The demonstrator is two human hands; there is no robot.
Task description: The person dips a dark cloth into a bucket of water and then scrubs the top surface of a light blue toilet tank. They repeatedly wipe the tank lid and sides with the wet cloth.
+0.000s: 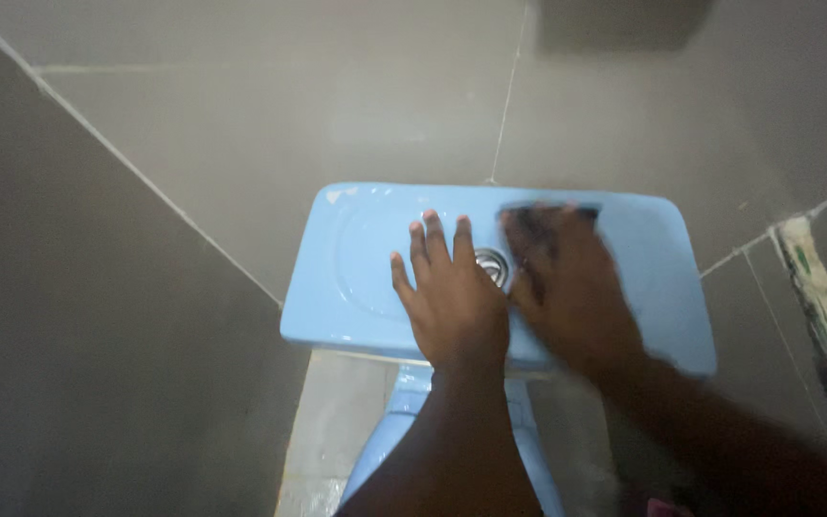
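A light blue toilet cistern lid fills the middle of the view, with a round chrome flush button at its centre. My left hand lies flat on the lid, fingers spread, just left of the button. My right hand is blurred and presses a dark cloth or sponge against the lid's right half, near its back edge. The cloth's exact kind is hard to tell through the blur.
Grey tiled walls stand behind and to both sides of the cistern. A pale, stained strip runs down the right wall. Below the lid, the blue toilet body and a pale surface show.
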